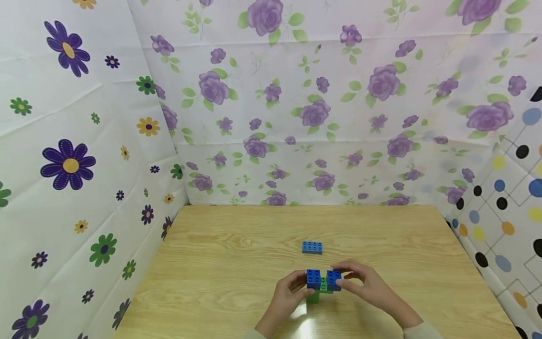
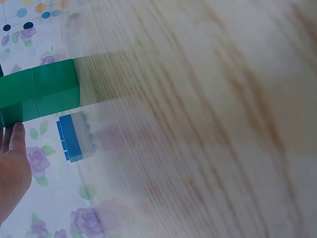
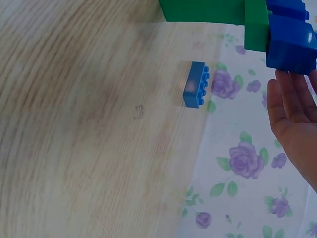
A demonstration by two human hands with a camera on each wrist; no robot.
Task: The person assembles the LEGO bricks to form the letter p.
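Note:
Two square blue bricks, a left one [image 1: 313, 277] and a right one [image 1: 333, 279], sit apart on top of a stack of green bricks [image 1: 313, 297]. Between them green studs show. My left hand [image 1: 284, 295] holds the stack from the left at its upper part, thumb in front near the left blue brick. With thumb and fingers on either side, my right hand [image 1: 369, 285] pinches the right blue brick. The right wrist view has fingertips [image 3: 285, 82] against that blue brick [image 3: 292, 47], which overhangs a green brick [image 3: 256, 29]. Green bricks [image 2: 57, 87] rise from the table in the left wrist view.
A lone blue brick [image 1: 312, 247], longer than wide, lies studs up on the wooden table [image 1: 228, 263] beyond the stack. Flowered sheets [image 1: 271, 155] hang behind the table and at the left; a dotted sheet [image 1: 501, 226] hangs at the right.

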